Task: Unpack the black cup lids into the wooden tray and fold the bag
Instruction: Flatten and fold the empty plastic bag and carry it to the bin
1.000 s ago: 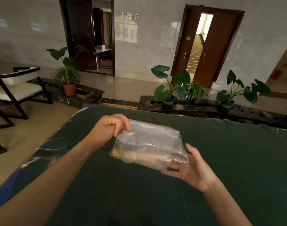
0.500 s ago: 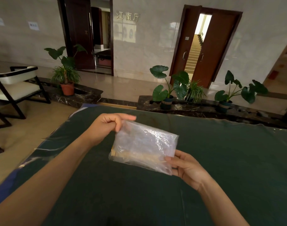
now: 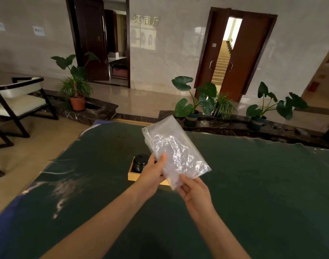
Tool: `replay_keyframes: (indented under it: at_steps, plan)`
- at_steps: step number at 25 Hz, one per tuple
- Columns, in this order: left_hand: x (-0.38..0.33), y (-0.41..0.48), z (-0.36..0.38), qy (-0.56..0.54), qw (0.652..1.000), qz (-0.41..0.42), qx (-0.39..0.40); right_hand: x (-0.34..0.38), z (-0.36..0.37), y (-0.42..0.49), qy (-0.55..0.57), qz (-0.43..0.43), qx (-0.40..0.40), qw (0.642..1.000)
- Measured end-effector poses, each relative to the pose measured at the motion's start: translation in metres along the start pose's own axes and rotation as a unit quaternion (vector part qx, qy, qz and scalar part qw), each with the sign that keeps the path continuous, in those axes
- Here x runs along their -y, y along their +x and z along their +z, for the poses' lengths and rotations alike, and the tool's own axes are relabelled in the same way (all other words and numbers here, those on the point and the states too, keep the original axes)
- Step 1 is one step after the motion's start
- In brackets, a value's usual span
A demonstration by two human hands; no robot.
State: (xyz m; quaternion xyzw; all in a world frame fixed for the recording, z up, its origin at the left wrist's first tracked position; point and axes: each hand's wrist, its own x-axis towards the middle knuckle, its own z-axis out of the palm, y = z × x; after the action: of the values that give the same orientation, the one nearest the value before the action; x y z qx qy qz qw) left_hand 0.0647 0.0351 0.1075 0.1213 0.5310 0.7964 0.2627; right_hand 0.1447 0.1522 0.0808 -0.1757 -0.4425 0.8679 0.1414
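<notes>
Plastic bag [image 3: 176,148] folded flat: we grip it with left hand [image 3: 152,174] and right hand [image 3: 195,193] above the wooden tray [image 3: 133,175] holding black lids [image 3: 140,162]; its slick film could spring open if we loosen.

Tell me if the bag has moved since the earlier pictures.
Yes. The bag lay flat across the tray; now it is swung up on end, uncovering the tray's left part and the lids.

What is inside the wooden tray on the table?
A stack of black cup lids stands at the left end of the wooden tray. The left hand and the plastic bag that it holds cover the rest, so what else lies inside cannot be seen.
</notes>
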Motion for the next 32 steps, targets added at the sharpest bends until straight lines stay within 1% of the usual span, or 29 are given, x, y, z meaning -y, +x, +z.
replay_keyframes:
  at_steps: [3, 5, 6, 9, 12, 14, 17, 19, 23, 25, 27, 29, 30, 32]
  plan:
    - [-0.009, 0.005, 0.001, 0.005, 0.997, 0.021, -0.075, -0.006, -0.004, -0.002, -0.011, 0.068, 0.042, 0.997]
    - [-0.013, 0.003, -0.004, 0.024, 0.994, 0.025, -0.106, -0.001, -0.011, -0.003, -0.040, 0.107, 0.072, 0.991]
    - [-0.017, 0.001, -0.007, 0.031, 0.993, 0.020, -0.111, 0.006, -0.016, -0.002, -0.059, 0.109, 0.084, 0.989]
    - [-0.028, -0.002, -0.017, 0.067, 0.994, 0.017, -0.086, 0.040, -0.019, 0.005, -0.130, 0.078, 0.109, 0.982]
    - [-0.037, -0.002, -0.017, 0.131, 0.991, 0.014, -0.036, 0.069, -0.009, 0.014, -0.240, 0.035, 0.138, 0.960]
    - [-0.042, -0.001, -0.014, 0.146, 0.989, 0.010, -0.010, 0.079, -0.001, 0.019, -0.268, 0.001, 0.146, 0.952]
    - [-0.053, 0.000, -0.020, 0.134, 0.990, -0.009, 0.037, 0.085, 0.005, 0.023, -0.232, -0.045, 0.144, 0.961]
    - [-0.059, -0.001, -0.026, 0.124, 0.989, -0.027, 0.078, 0.085, 0.005, 0.023, -0.208, -0.057, 0.151, 0.965]
    - [-0.059, -0.002, -0.029, 0.077, 0.986, -0.024, 0.144, 0.084, 0.003, 0.022, -0.161, -0.078, 0.186, 0.966]
    - [-0.058, 0.000, -0.027, 0.033, 0.988, -0.018, 0.148, 0.085, 0.003, 0.021, -0.116, -0.080, 0.168, 0.976]
    - [-0.059, 0.000, -0.021, 0.008, 0.991, -0.011, 0.133, 0.085, 0.001, 0.019, -0.111, -0.091, 0.145, 0.979]
    - [-0.058, -0.003, -0.016, 0.040, 0.993, 0.008, 0.111, 0.083, -0.003, 0.019, -0.131, -0.122, 0.134, 0.975]
    - [-0.059, -0.007, -0.013, 0.089, 0.991, 0.034, 0.099, 0.082, -0.005, 0.017, -0.147, -0.136, 0.132, 0.971]
    - [-0.064, -0.013, -0.008, 0.205, 0.968, 0.112, 0.089, 0.079, -0.012, 0.016, -0.163, -0.131, 0.123, 0.970]
